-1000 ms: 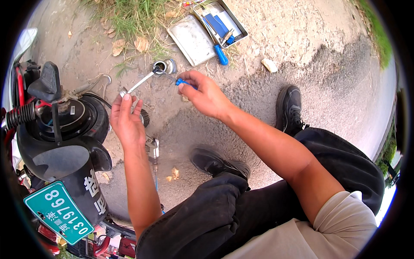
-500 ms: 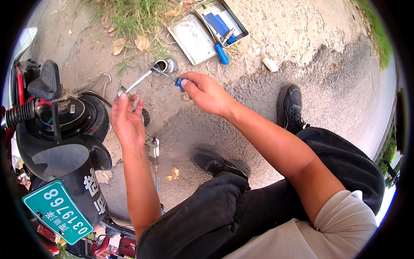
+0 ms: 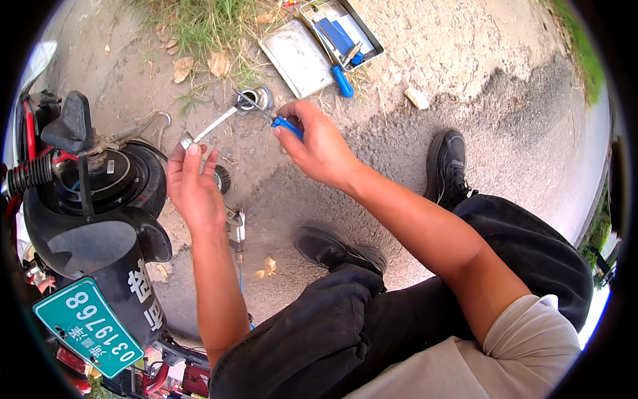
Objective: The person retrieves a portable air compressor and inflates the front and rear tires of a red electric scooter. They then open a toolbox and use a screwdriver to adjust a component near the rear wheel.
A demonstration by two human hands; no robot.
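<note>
My left hand [image 3: 197, 186] pinches the round metal end of a slim pale rod [image 3: 216, 124] between thumb and fingers; its other fingers are loosely bent. The rod slants away to the mouth of a small open metal can [image 3: 264, 98] on the ground. In my right hand [image 3: 316, 141] is a screwdriver-like tool [image 3: 287, 126] with a blue handle and thin dark shaft. Its shaft reaches over the can's opening, close to the rod's far end; whether they touch I cannot tell.
An open tool case [image 3: 374, 50] at the far side holds blue items; its lid [image 3: 296, 63] lies beside it. A blue-handled tool [image 3: 342, 81] rests across its edge. A scooter wheel [image 3: 149, 176] stands left. A small toothed wheel [image 3: 222, 179] lies beside my left hand.
My right hand's grip on the tool has shifted, showing more of the blue handle. The shaft now angles more steeply over the can. My left hand has moved slightly left and nearer.
</note>
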